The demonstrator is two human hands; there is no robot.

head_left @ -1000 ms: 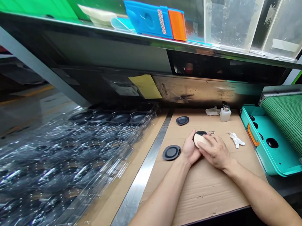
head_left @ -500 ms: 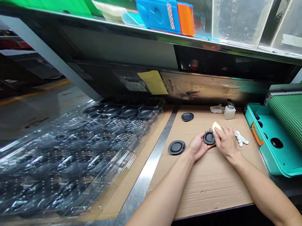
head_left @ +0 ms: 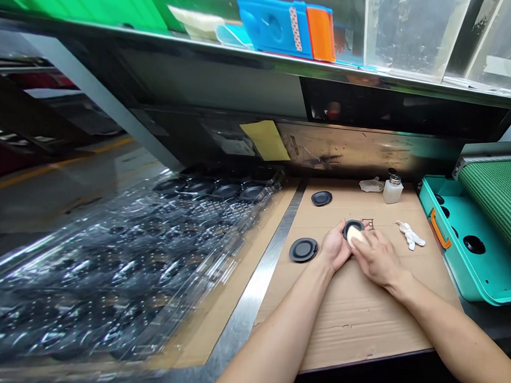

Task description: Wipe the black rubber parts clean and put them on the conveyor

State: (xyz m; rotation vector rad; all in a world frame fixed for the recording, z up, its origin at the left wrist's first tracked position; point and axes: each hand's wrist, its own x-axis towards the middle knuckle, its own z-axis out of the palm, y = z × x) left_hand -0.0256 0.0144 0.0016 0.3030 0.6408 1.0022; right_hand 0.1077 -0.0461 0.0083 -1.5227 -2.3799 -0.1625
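Observation:
My left hand (head_left: 337,243) is closed on a small round black plastic part (head_left: 354,224) with a raised rim, held just above the cardboard. My right hand (head_left: 377,256) pinches a cream-coloured pad (head_left: 357,236), possibly a sponge, and presses it against the face of that part, covering its lower portion. Left of my hands, a larger black disc (head_left: 302,250) with a small tab lies flat on the cardboard sheet (head_left: 359,326). Farther back lies another black disc (head_left: 322,198).
Clear plastic trays (head_left: 120,276) with black parts fill the left side. A white pump bottle (head_left: 393,189) stands at the back; a crumpled white cloth (head_left: 411,236) lies right. A teal bin (head_left: 480,280) holds several black parts beside a green conveyor belt (head_left: 499,191). A shelf (head_left: 228,50) hangs overhead.
My right hand has moved left and slightly down, bringing the pad from the part's far right edge onto its face. My left hand still holds the part. The view has shifted slightly.

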